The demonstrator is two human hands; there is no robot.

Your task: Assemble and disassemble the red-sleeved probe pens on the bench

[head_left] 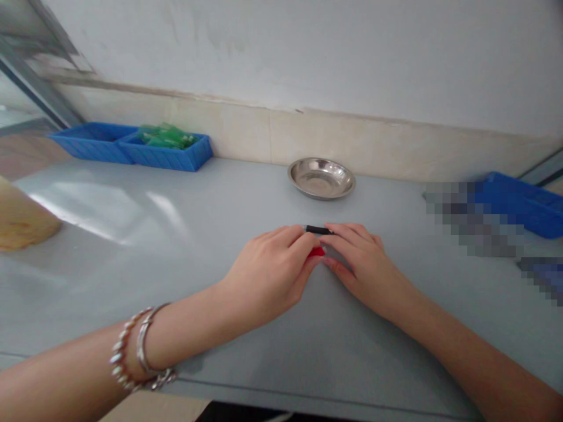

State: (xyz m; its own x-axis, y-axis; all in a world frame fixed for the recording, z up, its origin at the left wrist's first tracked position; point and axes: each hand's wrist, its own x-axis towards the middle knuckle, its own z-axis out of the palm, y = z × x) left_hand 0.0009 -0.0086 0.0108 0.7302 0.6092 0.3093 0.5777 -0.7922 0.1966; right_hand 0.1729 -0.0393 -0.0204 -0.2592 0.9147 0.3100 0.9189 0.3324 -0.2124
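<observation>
Both hands meet over the middle of the grey table. My left hand (277,264) is closed, with a small red piece (316,251) pinched between thumb and forefinger; most of it is hidden. From the right, my right hand (358,252) bends its thumb and forefinger toward the end of the red piece, where something small and pale shows between the fingertips. What that is, I cannot make out. Just beyond the fingers lies a short black rod (318,230) with a pale left end. Its right end reaches the other fingertips of my right hand.
A round steel dish (323,196) stands behind my hands, near the wall. Back left is a blue two-part tray (167,160) holding green pieces (166,136). Another blue tray (528,205) sits at the right beside a blurred-out patch. A yellowish object (26,220) is at the left edge.
</observation>
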